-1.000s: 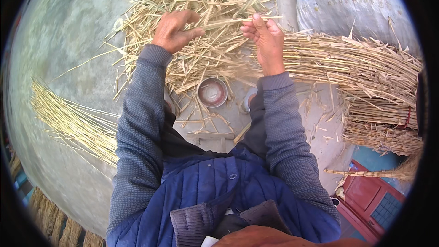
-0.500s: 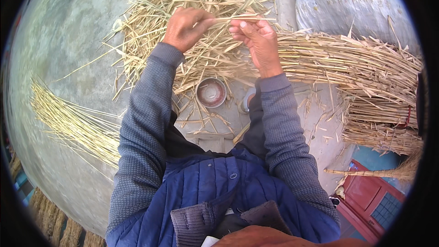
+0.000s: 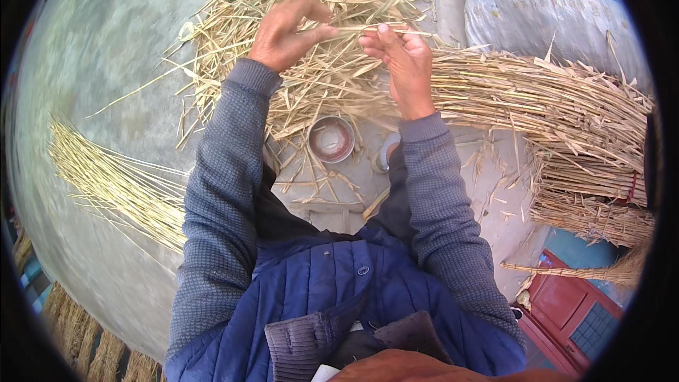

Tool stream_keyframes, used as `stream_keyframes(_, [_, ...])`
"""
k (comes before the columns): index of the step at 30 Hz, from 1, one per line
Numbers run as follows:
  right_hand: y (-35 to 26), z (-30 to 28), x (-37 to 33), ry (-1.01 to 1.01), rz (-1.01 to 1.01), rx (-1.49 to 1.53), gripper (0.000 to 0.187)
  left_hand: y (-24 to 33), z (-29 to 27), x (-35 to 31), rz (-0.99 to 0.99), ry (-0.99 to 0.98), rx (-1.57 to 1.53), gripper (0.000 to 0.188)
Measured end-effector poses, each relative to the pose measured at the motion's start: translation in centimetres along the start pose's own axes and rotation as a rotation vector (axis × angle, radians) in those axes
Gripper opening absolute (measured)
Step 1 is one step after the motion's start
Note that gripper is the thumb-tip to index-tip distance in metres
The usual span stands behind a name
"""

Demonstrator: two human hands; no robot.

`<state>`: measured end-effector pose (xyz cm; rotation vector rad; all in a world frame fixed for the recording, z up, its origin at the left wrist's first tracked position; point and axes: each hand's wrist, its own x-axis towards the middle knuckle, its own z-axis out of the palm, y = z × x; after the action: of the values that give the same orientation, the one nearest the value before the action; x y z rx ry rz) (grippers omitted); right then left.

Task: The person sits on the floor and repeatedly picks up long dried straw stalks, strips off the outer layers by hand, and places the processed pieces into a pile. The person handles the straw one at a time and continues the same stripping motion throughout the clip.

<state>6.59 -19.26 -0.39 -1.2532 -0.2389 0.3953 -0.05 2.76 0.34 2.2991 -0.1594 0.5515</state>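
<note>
In front of me, over a loose heap of dry leaf husks, my right hand pinches a thin straw-coloured stalk between thumb and fingers. The stalk lies nearly level, one end toward my left hand. That hand is open, with a gap between its thumb and curved forefinger. Its thumb tip is at or just by the stalk's end; whether they touch I cannot tell. Right of my right hand lies a thick pile of leafy stalks. On my left, a fanned bundle of stripped pale stalks rests on the concrete.
A small round metal bowl stands on the floor between my knees. A large white and blue sack is at the far right. Near right are a reddish wooden piece of furniture and a broom-like bundle. Brown bundles lie near left.
My left thumb and forefinger have parted, and the hand has shifted slightly left. My right hand keeps its pinch on the stalk, almost in place.
</note>
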Motion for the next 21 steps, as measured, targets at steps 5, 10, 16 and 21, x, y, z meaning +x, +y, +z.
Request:
stream_keyframes(5, [0.1,0.6,-0.3,-0.004,0.021,-0.003,0.029,0.2,2.0,-0.6,-0.126,0.017,-0.066,0.018])
stream_keyframes(10, [0.3,0.1,-0.3,0.025,0.051,0.046,0.033,0.1,-0.3,-0.4,-0.375,0.242,-0.52,0.018])
stream_keyframes(16, [0.2,-1.3,0.2,0.089,0.005,0.063,0.032,-3.0,-4.9,-0.6,-0.42,0.715,-0.979,0.017])
stream_keyframes(21, [-0.4,-2.5,0.8,0.144,-0.022,0.039,0.027,-3.6,-6.7,-1.5,-0.346,0.638,-0.713,0.023])
